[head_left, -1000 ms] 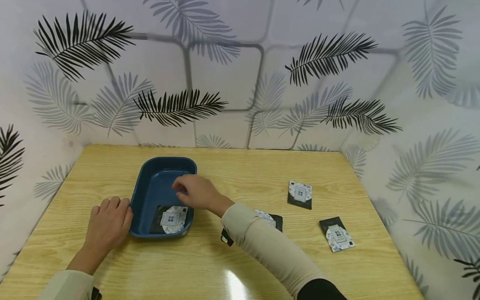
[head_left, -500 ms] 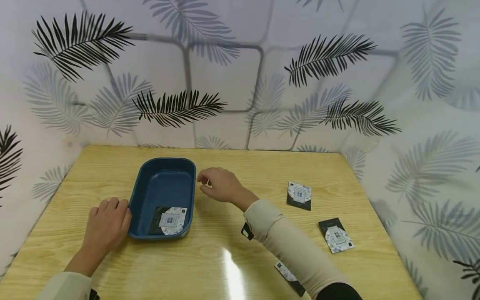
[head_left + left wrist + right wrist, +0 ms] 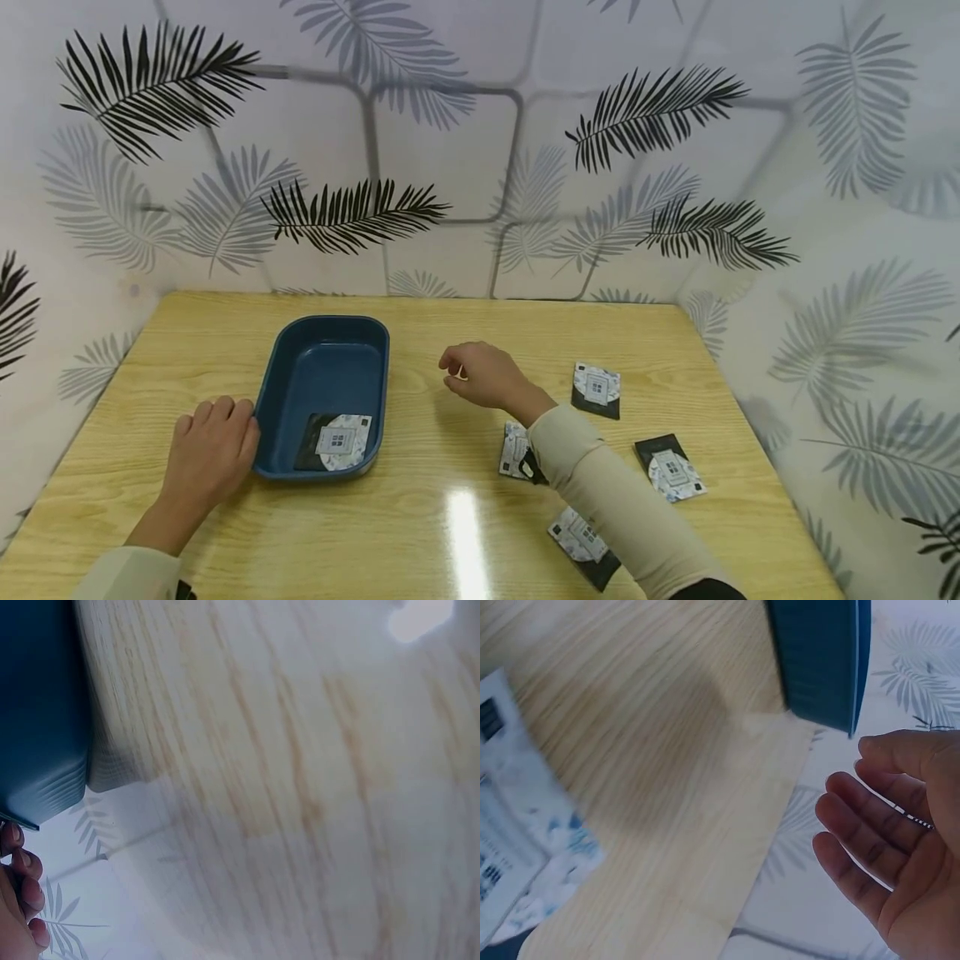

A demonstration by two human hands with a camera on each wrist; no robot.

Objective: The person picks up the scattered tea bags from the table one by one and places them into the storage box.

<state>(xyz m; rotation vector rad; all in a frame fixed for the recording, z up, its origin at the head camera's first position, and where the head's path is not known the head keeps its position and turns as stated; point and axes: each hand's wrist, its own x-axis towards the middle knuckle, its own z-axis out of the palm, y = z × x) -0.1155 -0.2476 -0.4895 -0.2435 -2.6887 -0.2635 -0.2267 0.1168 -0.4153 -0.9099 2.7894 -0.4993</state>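
The left hand (image 3: 213, 450) rests against the left side of a dark blue plastic bin (image 3: 270, 375). In the left wrist view its loosely bent fingers (image 3: 31, 892) are near the bin's rim, and none reaches over it. Inside the bin's near end lies a flat black-and-white sachet (image 3: 343, 442) with a floral print. To the bin's right, the right hand (image 3: 483, 373) hovers over the table, fingers loosely bent and nothing between them. Below its wrist is another sachet (image 3: 513, 448), partly hidden by the sleeve; the right wrist view shows a sachet (image 3: 525, 847) close up.
More matching sachets lie flat on the wooden table (image 3: 420, 542): one at the back right (image 3: 597, 389), one farther right (image 3: 671, 468), and one near the front (image 3: 583, 542), partly covered by the right sleeve. A wall with leaf prints borders the table behind and at the right.
The right hand has moved rightward from above the bin to over the table. The left hand, the bin and the sachet inside stay in place. The sleeve uncovers more of the nearer sachets.
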